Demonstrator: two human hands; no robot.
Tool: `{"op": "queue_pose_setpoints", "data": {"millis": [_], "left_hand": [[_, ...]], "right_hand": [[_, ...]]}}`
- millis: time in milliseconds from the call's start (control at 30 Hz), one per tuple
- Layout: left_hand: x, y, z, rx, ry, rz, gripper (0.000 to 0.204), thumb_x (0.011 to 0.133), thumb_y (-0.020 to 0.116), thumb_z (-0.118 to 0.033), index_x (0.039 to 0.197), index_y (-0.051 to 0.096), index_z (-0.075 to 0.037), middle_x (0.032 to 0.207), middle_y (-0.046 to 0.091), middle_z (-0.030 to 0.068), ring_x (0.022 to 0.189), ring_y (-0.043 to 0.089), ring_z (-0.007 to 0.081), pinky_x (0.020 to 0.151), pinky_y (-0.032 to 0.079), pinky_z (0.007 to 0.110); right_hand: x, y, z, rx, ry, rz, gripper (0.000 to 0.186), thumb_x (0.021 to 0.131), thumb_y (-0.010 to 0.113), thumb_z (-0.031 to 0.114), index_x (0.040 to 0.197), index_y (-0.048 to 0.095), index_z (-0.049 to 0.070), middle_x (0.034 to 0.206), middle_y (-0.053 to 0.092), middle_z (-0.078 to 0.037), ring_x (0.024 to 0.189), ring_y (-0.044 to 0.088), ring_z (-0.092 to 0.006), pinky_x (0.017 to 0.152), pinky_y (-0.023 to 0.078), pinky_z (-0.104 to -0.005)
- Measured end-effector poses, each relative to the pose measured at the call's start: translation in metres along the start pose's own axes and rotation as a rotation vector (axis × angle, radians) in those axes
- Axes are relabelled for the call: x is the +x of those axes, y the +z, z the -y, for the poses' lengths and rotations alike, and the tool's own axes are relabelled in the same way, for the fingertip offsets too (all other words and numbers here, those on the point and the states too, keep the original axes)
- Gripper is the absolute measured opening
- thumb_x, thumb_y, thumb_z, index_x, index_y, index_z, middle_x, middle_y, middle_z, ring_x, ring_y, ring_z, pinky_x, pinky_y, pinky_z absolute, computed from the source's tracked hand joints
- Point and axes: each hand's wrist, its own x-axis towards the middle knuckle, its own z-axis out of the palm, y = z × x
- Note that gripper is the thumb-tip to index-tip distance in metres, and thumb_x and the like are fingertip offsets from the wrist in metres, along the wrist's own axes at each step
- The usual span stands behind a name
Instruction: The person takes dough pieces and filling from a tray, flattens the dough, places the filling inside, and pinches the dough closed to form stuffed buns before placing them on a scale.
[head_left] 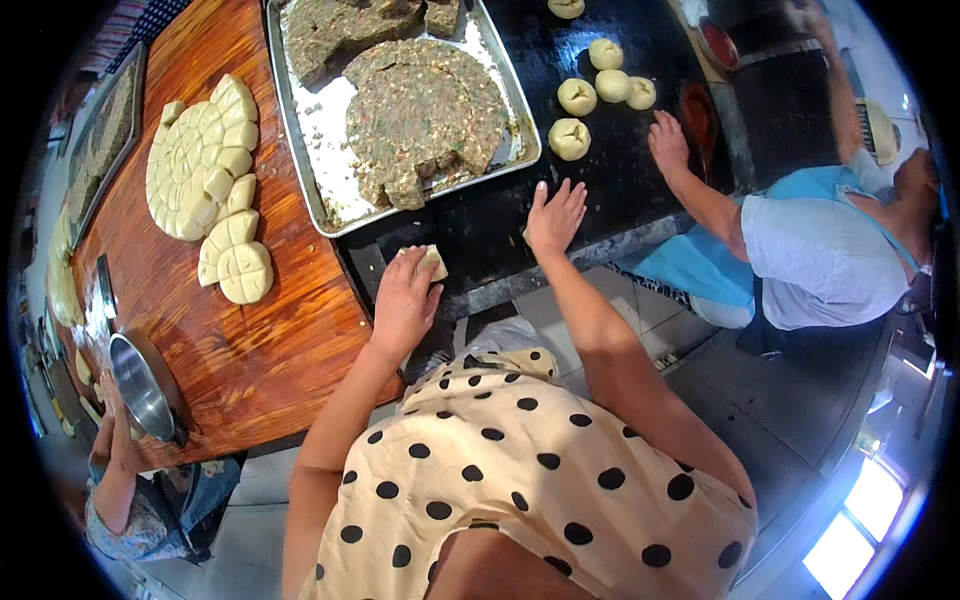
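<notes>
My left hand (pixel 403 300) is at the near edge of the black worktop, its fingers curled against a pale piece of dough (pixel 434 262). To its right, my right hand (pixel 556 218) lies palm-down on the black worktop (pixel 480 255) with fingers stretched and thumb apart. A small pale bit shows beside its palm; I cannot tell what it is. Beyond my hands stands a metal tray (pixel 330 225) holding a thick slab of minced filling (pixel 425 115). Several round filled dough balls (pixel 570 139) sit beyond my right hand.
Cut dough pieces (pixel 200 165) lie clustered on the wooden table (pixel 290 330) at left. A metal bowl (pixel 148 385) stands near another person's hands (pixel 115 420). At right, a co-worker in a blue apron (pixel 720 265) reaches a hand (pixel 668 145) beside the dough balls.
</notes>
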Motion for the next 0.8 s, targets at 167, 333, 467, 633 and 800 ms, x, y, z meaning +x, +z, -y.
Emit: {"op": "queue_pose_setpoints", "data": {"millis": [167, 333, 467, 633, 800], "left_hand": [[0.004, 0.000, -0.002, -0.075, -0.052, -0.040, 0.037, 0.082, 0.069, -0.008, 0.117, 0.059, -0.002, 0.127, 0.054, 0.0175, 0.123, 0.049, 0.0377, 0.105, 0.040, 0.047], [0.006, 0.000, -0.008, -0.153, -0.074, -0.073, 0.032, 0.083, 0.068, -0.007, 0.114, 0.061, -0.002, 0.124, 0.057, 0.0159, 0.121, 0.052, 0.0370, 0.104, 0.042, 0.047], [0.015, -0.006, -0.021, -0.226, -0.020, -0.094, 0.030, 0.082, 0.069, -0.006, 0.111, 0.063, -0.002, 0.119, 0.060, 0.0155, 0.117, 0.055, 0.0354, 0.104, 0.042, 0.047], [-0.003, -0.034, -0.018, -0.158, -0.047, -0.121, 0.027, 0.083, 0.068, -0.005, 0.110, 0.063, -0.002, 0.117, 0.060, 0.0161, 0.117, 0.055, 0.0356, 0.105, 0.042, 0.047], [-0.028, -0.031, -0.005, -0.178, -0.142, -0.083, 0.026, 0.085, 0.066, -0.005, 0.110, 0.063, -0.001, 0.114, 0.062, 0.0160, 0.112, 0.058, 0.0354, 0.101, 0.045, 0.046]], "right_hand": [[-0.007, 0.005, 0.005, -0.181, -0.134, -0.012, 0.071, 0.098, 0.043, 0.048, 0.147, 0.032, -0.002, 0.155, 0.023, -0.028, 0.146, 0.020, -0.0384, 0.119, 0.014, -0.0487], [0.004, 0.009, 0.012, -0.286, -0.138, -0.029, 0.076, 0.097, 0.042, 0.051, 0.149, 0.028, -0.002, 0.156, 0.021, -0.027, 0.147, 0.017, -0.0370, 0.120, 0.012, -0.0471], [0.012, 0.012, 0.013, -0.284, -0.122, -0.041, 0.078, 0.096, 0.042, 0.053, 0.150, 0.026, -0.002, 0.157, 0.018, -0.026, 0.148, 0.015, -0.0354, 0.120, 0.009, -0.0466], [0.014, 0.006, -0.016, -0.140, -0.302, 0.055, 0.075, 0.099, 0.040, 0.048, 0.149, 0.025, -0.005, 0.158, 0.017, -0.026, 0.148, 0.014, -0.0352, 0.120, 0.008, -0.0478], [0.013, -0.004, -0.015, -0.188, -0.401, -0.001, 0.074, 0.097, 0.046, 0.047, 0.149, 0.028, -0.003, 0.157, 0.021, -0.025, 0.147, 0.017, -0.0350, 0.121, 0.010, -0.0465]]}}
